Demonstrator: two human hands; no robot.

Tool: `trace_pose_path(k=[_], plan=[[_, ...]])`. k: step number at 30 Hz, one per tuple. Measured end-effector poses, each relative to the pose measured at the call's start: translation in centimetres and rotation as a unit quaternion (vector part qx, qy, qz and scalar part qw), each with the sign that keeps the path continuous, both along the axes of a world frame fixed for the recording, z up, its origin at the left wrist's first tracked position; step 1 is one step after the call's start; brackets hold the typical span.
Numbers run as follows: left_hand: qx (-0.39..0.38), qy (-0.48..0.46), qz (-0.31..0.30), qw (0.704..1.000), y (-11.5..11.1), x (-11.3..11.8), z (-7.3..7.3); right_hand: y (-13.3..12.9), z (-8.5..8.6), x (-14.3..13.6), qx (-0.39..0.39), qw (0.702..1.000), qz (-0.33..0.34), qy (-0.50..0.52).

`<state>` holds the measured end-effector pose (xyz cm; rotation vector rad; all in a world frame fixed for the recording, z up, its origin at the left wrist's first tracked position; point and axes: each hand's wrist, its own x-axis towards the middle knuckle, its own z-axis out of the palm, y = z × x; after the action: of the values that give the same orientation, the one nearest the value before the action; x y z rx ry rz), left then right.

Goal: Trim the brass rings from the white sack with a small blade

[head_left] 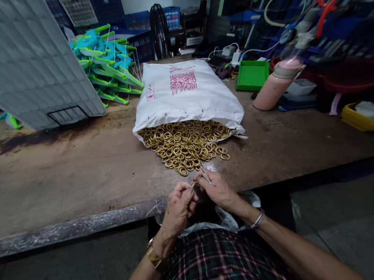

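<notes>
Front edge of bench (54, 180): left hand (181, 202) pinching ring (193, 185), right hand (219, 190) closed round tool (206, 176), long axis slanting away-left. Sack (198, 102) spills brass rings (183, 147) frontward.

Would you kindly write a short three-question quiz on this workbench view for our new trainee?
1. What spills from the open end of the white sack?
A) white buttons
B) gold-coloured rings
C) red beads

2. True or false: the green tray sits to the right of the sack in the picture.

3. Fill in: the wrist of the left hand wears a ____-coloured band.

Key: 1. B; 2. true; 3. gold
</notes>
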<state>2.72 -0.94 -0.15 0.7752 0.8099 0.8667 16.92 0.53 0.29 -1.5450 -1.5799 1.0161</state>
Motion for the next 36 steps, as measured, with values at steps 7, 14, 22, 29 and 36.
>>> trace_pose_path(k=[7,14,22,29,36], plan=[[0.005,0.019,0.015,1.0,0.1,0.1,0.3,-1.2,-0.6,0.6,0.076,0.967,0.145,-0.195],[0.023,0.06,0.012,0.998,0.0,0.1,0.3,-0.9,-0.3,0.6,0.066,0.955,0.166,-0.236],[0.032,0.099,-0.001,0.995,-0.6,-0.3,0.2,-1.5,1.6,0.7,0.018,0.919,0.195,-0.342],[-0.027,-0.05,-0.055,0.997,-1.1,-0.4,1.4,0.2,0.8,3.7,-0.025,0.909,0.025,-0.416],[-0.1,-0.09,-0.043,0.99,-0.3,0.0,1.8,3.1,0.7,8.4,-0.046,0.881,-0.162,-0.442]])
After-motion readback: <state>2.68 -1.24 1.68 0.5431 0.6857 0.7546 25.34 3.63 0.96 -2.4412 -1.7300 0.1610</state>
